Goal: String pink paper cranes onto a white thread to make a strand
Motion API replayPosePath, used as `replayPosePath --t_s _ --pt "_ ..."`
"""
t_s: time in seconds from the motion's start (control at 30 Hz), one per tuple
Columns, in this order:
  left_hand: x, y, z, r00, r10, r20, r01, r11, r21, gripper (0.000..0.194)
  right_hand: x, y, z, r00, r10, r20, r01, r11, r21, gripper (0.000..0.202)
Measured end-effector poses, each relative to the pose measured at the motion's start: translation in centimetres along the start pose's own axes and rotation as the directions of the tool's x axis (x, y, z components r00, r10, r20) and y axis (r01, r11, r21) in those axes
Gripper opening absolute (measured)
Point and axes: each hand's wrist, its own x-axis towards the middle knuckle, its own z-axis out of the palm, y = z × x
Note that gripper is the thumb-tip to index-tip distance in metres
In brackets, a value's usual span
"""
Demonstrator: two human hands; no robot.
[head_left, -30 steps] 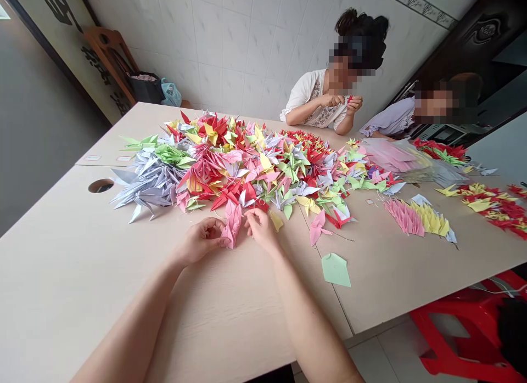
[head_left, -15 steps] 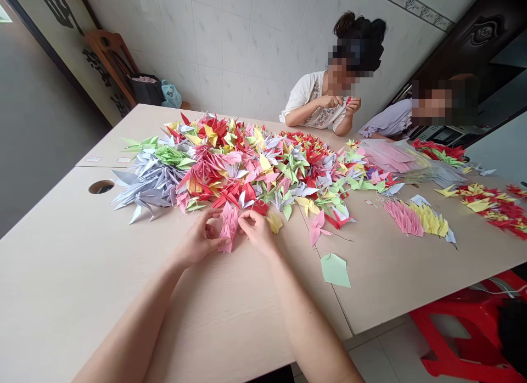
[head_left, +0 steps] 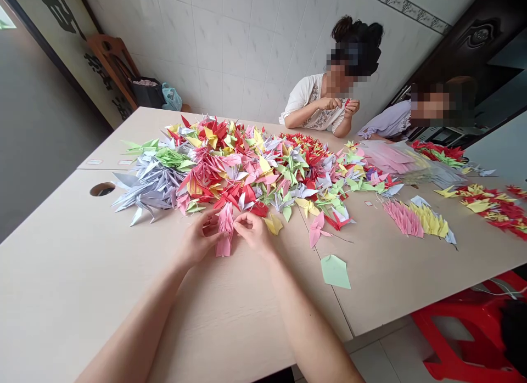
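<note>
A pink folded-paper piece [head_left: 224, 229], creased and pleated like the paper cranes around it, stands between my hands at the front of the pile. My left hand [head_left: 201, 238] curls around its left side, the thumb pressing on the lower part. At the right edge, my right hand [head_left: 252, 231] pinches thumb and forefinger together against the pink paper; whether a thread lies between the fingertips is too small to make out. Just behind both hands spreads a large heap of paper cranes [head_left: 247, 169] in pink, red, yellow, green and pale lilac. One yellow folded paper [head_left: 273, 224] lies beside my right hand.
A loose pink crane [head_left: 317, 229] and a flat green paper [head_left: 335, 271] lie to the right. Beyond them are rows of pink and yellow cranes [head_left: 415, 219]. A person [head_left: 315, 103] across the table holds something red; another person [head_left: 389, 119] sits farther right.
The pink paper has turned slightly more upright, its lower end shifting left and down. My right hand has moved a little left along its edge. The left hand keeps its hold.
</note>
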Motion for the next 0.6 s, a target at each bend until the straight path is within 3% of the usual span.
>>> replayPosePath --t_s 0.17,0.33,0.47,0.53,0.6 --pt "-0.1 0.5 0.5 0.994 -0.108 0.02 0.11 0.976 -0.187 0.074 0.1 -0.2 0.0 1.0 -0.005 -0.013 0.005 0.999 0.033 0.035" --pt "-0.1 1.1 0.2 0.978 -0.145 0.147 0.188 0.92 -0.343 0.068 -0.1 -0.6 -0.5 0.997 -0.015 -0.072 0.021 0.996 0.084 0.033" --pt "-0.4 1.6 -0.8 0.911 -0.246 0.332 0.366 0.852 -0.375 0.055 -0.5 -1.3 -1.5 0.994 -0.031 -0.102 0.045 0.99 0.131 0.033" --pt "-0.7 1.8 -1.4 0.857 -0.288 0.427 0.451 0.819 -0.353 0.049 -0.7 -1.5 -2.0 0.999 -0.036 -0.029 0.04 0.985 0.165 0.038" --pt "-0.8 2.0 -1.9 0.831 -0.298 0.47 0.478 0.816 -0.326 0.045 -0.8 -1.6 -2.5 0.988 -0.018 0.153 -0.014 0.978 0.206 0.048"
